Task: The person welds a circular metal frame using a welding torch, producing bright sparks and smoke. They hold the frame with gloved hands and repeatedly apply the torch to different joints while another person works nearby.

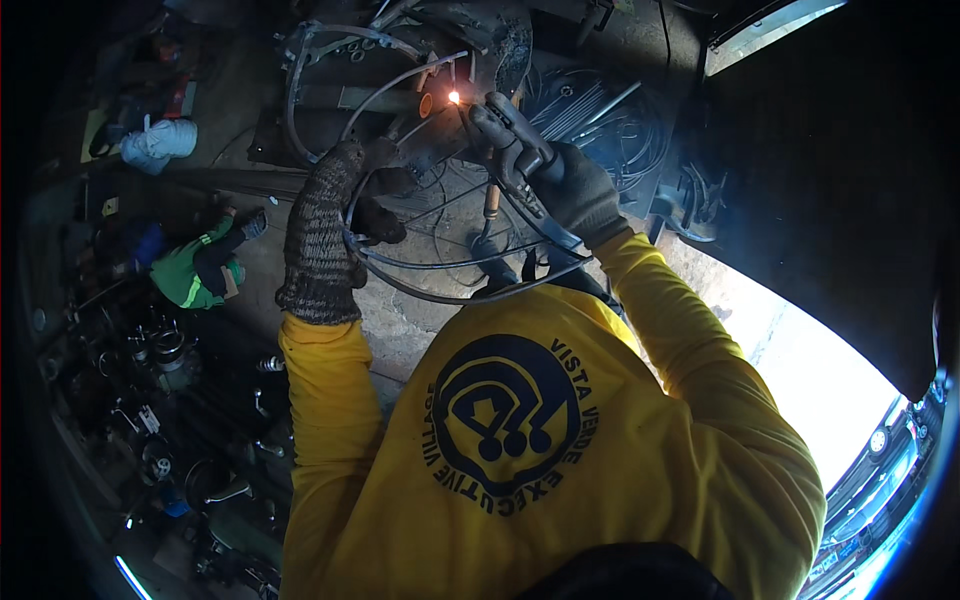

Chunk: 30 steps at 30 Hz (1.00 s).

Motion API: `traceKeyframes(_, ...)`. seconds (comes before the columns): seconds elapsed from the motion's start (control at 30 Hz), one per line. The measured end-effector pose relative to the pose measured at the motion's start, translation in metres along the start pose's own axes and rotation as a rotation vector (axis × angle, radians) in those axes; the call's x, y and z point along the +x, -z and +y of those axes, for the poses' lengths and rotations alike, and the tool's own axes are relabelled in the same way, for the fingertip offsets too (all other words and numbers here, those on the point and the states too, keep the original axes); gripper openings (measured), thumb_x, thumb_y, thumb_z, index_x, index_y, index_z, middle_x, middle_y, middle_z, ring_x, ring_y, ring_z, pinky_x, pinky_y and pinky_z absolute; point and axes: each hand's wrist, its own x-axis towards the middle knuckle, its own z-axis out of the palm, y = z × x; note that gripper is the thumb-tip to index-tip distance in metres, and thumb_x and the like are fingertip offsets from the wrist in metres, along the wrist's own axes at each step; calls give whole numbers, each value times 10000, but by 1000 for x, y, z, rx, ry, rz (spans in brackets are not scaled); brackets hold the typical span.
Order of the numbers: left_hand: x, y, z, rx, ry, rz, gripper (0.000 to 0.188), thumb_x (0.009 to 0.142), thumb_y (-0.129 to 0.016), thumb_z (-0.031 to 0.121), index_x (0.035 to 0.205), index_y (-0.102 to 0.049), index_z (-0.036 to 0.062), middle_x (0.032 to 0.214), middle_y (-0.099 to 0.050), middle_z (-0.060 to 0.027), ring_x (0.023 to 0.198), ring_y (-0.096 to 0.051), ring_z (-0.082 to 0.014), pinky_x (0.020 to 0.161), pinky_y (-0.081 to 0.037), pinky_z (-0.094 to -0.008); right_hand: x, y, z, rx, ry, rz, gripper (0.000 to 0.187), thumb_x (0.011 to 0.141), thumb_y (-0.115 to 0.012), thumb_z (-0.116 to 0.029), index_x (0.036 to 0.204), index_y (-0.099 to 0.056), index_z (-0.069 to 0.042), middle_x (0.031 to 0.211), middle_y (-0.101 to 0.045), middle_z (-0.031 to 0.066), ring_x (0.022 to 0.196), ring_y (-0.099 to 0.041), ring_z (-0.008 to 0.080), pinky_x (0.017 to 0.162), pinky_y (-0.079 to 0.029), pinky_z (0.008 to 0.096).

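Bent metal-rod frame (470, 300) is spanning between both hands, with the gloved left hand (332, 195) curling its fingers around the left side. Right of those fingers, a welding glow (454, 97) is shining; farther right, fingers of the gloved right hand (580, 193) are clamping an electrode holder (513, 150).

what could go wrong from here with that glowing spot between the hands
Sparks might singe the knitted glove on the left hand, close to the glowing spot. If the electrode holder slips in the right hand, the hot point could wander. Glare may reach the person in green.
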Motion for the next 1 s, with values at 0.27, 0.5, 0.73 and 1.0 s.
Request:
traceKeyframes(0.27,-11,-12,-3,-261,-192,-12,472,953,-723,299,1333,-618,38,1247,-674,-170,976,-715,-288,593,-618,-393,2,3,-1,-171,263,42,575,886,-604,-83,1448,-515,-160,1069,-723,160,923,-706,363,789,-566,445)
traceKeyframes(0.5,-9,-19,2,-200,-116,109,453,986,-676,322,1321,-625,20,1196,-705,-159,894,-742,-284,570,-629,-397,6,-8,11,-28,119,-5,559,865,-655,-97,1412,-558,-163,1133,-716,151,980,-709,355,840,-582,438)
traceKeyframes(0.73,-11,-6,-7,-288,-367,-235,352,1039,-588,212,1345,-624,40,1363,-621,-210,1064,-724,-316,652,-642,-378,3,5,2,90,170,118,356,903,-707,-335,1199,-704,-138,988,-733,145,912,-714,355,817,-564,448)
traceKeyframes(1.0,22,21,-26,168,-436,-40,396,1041,-585,262,1365,-619,38,1346,-639,-185,1028,-730,-301,661,-638,-394,7,11,0,217,-170,27,454,870,-759,-346,1219,-667,-71,982,-739,171,898,-741,324,799,-579,411)
